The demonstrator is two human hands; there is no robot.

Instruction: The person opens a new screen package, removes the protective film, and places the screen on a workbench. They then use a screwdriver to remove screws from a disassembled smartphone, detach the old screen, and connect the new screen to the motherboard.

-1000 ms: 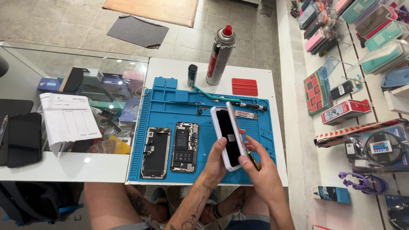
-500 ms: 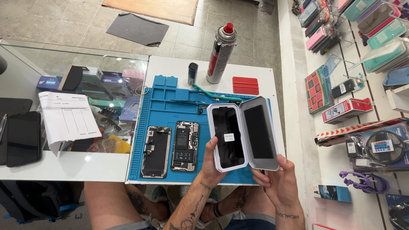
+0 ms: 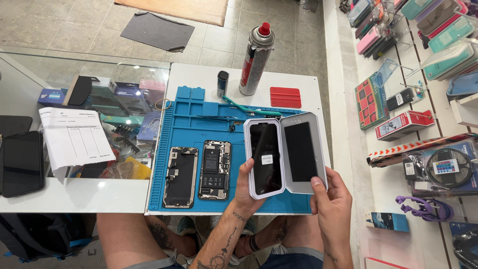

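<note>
Blue silicone repair mat [image 3: 172, 149] lies on white table [image 3: 199, 79]; two opened grey phone bodies [image 3: 198, 172] rest side by side on mat, left of hinged grey screen box [image 3: 286, 152]; tall silver spray can [image 3: 256, 60] stands at far edge; red plastic scraper [image 3: 285, 97] lies right of can.

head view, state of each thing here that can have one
hinged white case: open flat, black screen inside
left hand: grips case's left half
right hand: thumb on case's right half
opened phone: internals exposed, on blue mat
spray can: upright, capped
</note>
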